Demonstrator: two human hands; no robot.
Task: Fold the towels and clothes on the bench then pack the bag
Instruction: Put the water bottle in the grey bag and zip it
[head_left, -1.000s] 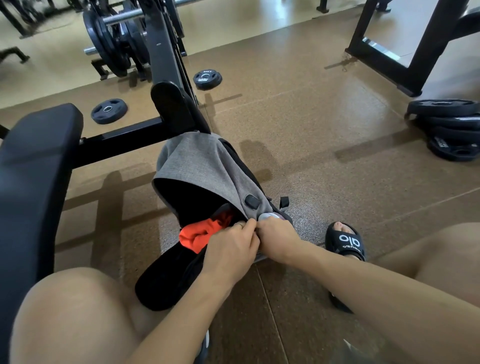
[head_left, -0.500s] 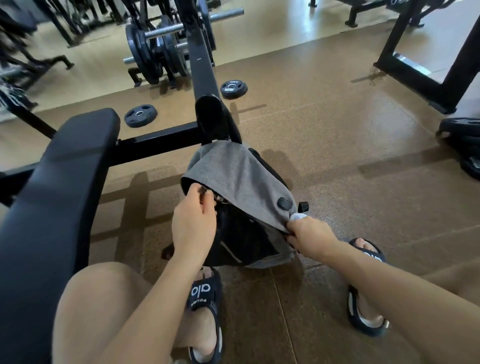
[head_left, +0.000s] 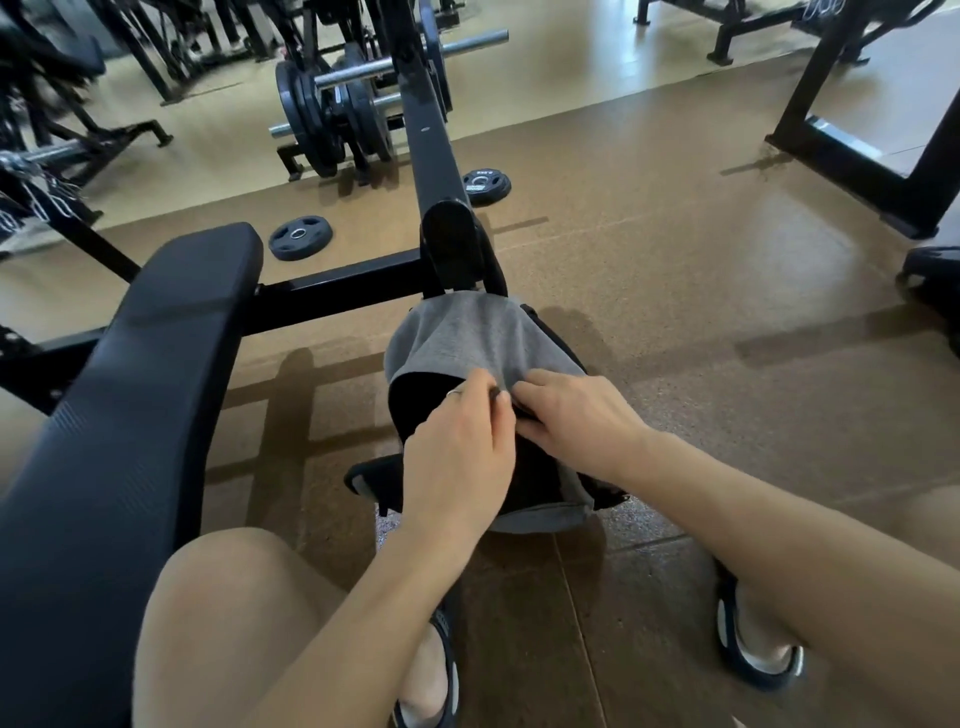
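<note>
A grey and black bag (head_left: 462, 338) stands on the floor between my legs, leaning against the bench frame. Its grey flap hangs over a dark opening. My left hand (head_left: 457, 457) and my right hand (head_left: 576, 421) meet at the front edge of that opening, fingertips pinching the bag's edge close together. What exactly they pinch is hidden by the fingers. The black padded bench (head_left: 119, 415) runs along my left side; no towels or clothes show on it. The bag's contents are out of sight.
A black bench upright (head_left: 431, 135) rises just behind the bag. Two small weight plates (head_left: 300, 238) (head_left: 485, 184) lie on the brown floor beyond. A loaded plate rack (head_left: 332, 114) stands further back, a black frame (head_left: 852, 135) at right. My sandalled feet (head_left: 753, 644) flank the bag.
The orange cloth seen in the bag's mouth is no longer visible. My left hand went from the flap's left rim to join the right hand at the front edge. The view tilted up.
</note>
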